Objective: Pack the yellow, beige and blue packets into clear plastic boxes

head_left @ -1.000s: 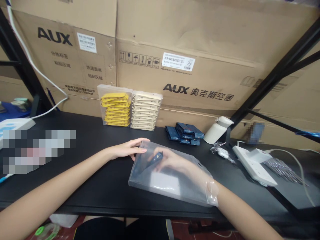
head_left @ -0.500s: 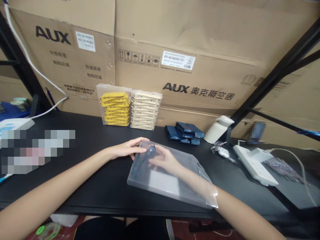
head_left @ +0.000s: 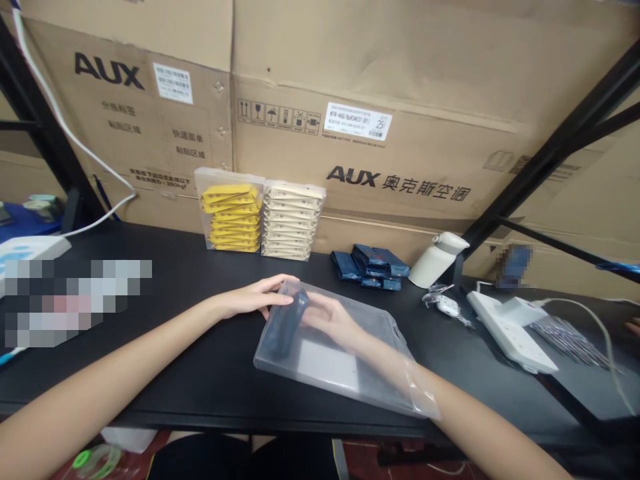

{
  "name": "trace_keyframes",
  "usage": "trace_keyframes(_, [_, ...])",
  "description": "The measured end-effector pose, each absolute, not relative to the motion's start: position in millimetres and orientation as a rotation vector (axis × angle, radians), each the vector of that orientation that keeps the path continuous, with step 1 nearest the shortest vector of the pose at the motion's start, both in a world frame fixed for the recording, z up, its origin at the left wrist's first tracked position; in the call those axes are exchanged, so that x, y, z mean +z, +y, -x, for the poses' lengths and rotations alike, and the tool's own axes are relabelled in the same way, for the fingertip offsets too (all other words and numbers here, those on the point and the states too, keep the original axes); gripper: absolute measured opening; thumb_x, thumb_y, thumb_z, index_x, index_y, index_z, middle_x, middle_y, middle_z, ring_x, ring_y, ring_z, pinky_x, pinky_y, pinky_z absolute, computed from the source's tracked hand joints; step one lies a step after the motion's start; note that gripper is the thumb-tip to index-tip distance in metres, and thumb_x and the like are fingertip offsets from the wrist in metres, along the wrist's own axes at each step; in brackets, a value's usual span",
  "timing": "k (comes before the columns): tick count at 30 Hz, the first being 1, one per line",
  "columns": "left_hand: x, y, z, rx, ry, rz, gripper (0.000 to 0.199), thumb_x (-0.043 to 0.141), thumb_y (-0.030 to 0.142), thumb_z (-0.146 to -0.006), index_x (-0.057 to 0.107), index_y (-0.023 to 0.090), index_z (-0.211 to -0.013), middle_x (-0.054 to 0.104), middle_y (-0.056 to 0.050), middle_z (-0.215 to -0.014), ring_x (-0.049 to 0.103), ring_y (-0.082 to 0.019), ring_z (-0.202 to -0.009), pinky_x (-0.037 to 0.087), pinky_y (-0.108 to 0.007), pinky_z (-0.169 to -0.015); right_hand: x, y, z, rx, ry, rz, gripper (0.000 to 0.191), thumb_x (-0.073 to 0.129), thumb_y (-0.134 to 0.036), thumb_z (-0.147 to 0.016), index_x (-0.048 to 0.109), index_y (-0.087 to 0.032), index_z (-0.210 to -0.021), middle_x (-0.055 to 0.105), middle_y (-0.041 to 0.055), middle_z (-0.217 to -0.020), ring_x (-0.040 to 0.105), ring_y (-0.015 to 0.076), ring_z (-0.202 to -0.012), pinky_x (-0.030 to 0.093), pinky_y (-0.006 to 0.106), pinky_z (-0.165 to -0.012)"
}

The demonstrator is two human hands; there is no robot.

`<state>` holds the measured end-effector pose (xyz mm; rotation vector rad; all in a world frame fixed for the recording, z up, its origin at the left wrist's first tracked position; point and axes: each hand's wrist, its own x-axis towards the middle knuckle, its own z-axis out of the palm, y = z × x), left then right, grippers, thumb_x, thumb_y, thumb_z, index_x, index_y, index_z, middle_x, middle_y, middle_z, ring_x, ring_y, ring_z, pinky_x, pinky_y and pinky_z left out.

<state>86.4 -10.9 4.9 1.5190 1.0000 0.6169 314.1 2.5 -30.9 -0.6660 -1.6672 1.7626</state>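
Note:
A clear plastic case with a soft open end lies on the black table in front of me. My left hand grips its far left corner, thumb on top and fingers down the side. My right hand reaches inside through the open right end, seen hazily through the plastic. Its fingers are closed at the upper part of a dark blue packet, which runs along the case's left wall. A white label-like rectangle shows through the case's near part.
Behind stand a case of yellow packets and one of cream packets. More blue packets lie beside a white bottle. A power strip and thin wrapped items are on the right. Another person's hand shows at the right edge.
Inside the case, the blue packet has settled along the left wall and shows more of its broad side. My right hand has shifted slightly; my left hand keeps its place.

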Motion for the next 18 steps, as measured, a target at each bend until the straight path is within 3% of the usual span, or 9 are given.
trace_keyframes(4, [4.5, -10.8, -85.7, 0.613, 1.010, -1.529, 0.052, 0.063, 0.046, -0.083, 0.049, 0.033, -0.131, 0.060, -0.003, -0.118, 0.059, -0.022, -0.100, 0.048, -0.022, -0.062, -32.2, 5.7, -316.7, 1.778, -1.705, 0.639, 0.049, 0.078, -0.028, -0.074, 0.062, -0.024, -0.120, 0.070, 0.0050, -0.113, 0.066, 0.0196, -0.106, 0.047, 0.040, -0.101])
trace_keyframes(15, [3.5, -8.4, -86.3, 0.591, 0.995, -1.526, 0.052, 0.062, 0.044, -0.085, 0.046, 0.030, -0.132, 0.059, -0.002, -0.104, 0.059, -0.019, -0.093, 0.046, -0.022, -0.061, -34.7, 8.0, -316.7, 1.818, -1.646, 0.647, 0.026, 0.080, -0.025, -0.073, 0.065, -0.018, -0.093, 0.073, 0.0047, -0.096, 0.072, 0.0172, -0.087, 0.054, 0.036, -0.088])
trace_keyframes(18, [4.2, -9.1, -86.1, 0.593, 0.995, -1.541, 0.049, 0.062, 0.043, -0.085, 0.048, 0.030, -0.130, 0.058, 0.000, -0.101, 0.058, -0.017, -0.090, 0.045, -0.021, -0.060, -30.9, 6.3, -317.3, 1.835, -1.695, 0.663, 0.027, 0.077, -0.027, -0.076, 0.068, -0.017, -0.099, 0.074, 0.0065, -0.096, 0.071, 0.0181, -0.092, 0.054, 0.034, -0.089])
